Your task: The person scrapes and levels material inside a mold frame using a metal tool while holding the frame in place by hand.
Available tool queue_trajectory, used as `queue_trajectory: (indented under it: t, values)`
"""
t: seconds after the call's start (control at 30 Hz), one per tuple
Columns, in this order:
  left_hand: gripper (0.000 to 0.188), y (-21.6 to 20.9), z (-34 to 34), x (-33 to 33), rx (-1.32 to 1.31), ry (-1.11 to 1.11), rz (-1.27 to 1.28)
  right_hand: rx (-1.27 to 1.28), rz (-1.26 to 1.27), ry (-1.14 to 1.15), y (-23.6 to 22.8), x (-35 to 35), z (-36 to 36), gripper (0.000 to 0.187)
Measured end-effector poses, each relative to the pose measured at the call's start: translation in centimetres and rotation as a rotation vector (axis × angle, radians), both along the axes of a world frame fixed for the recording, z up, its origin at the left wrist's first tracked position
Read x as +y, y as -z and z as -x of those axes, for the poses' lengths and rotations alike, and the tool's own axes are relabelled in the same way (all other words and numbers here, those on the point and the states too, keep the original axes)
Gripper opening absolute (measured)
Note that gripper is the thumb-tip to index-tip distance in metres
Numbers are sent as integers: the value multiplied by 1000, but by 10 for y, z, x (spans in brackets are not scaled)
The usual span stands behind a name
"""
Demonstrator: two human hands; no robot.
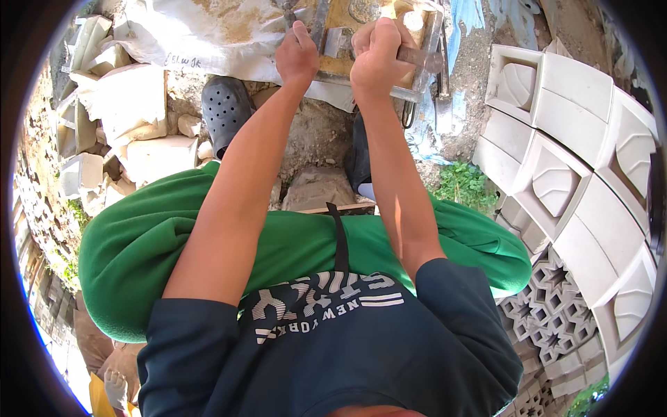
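Observation:
My left hand [297,57] is closed in a fist, thumb up, around a slim dark metal tool [288,12] whose upper part runs to the top edge of the view. My right hand [379,61] wraps around a thick wooden handle [420,58]; its rounded butt sticks out to the right, and the head of this tool cannot be made out. Both hands are over or beside a shallow framed tray [436,35] with a yellowish, dusty inside. In it lie a round grey disc [364,10] and a pale cylindrical piece [413,22].
A white plastic sheet [229,48] lies under and left of the tray. Broken pale stone blocks [135,97] are heaped at the left. Carved cream blocks [566,108] and a star-patterned lattice [552,313] stand at the right. Metal rods [443,104] lie beside the tray.

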State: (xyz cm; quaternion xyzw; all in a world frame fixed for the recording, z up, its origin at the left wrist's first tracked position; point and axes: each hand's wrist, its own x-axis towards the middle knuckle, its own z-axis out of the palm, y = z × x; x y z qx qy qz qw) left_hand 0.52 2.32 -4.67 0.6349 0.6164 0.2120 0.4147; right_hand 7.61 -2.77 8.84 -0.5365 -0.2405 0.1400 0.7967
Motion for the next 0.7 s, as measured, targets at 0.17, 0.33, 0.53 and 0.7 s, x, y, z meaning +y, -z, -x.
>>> queue_trajectory:
  t: [0.17,0.33,0.53,0.7]
  values:
    - [58,-3,3,5,-22,-8,-33,64,-83,-60,-30,-4,-23,40]
    - [58,5,2,2,-26,5,-58,168,-3,142,9,23,-10,35]
    - [57,-4,0,3,-19,-3,-27,181,-90,55,-26,16,-27,36]
    - [49,-1,3,4,18,102,-70,224,20,38,-8,37,-32,34]
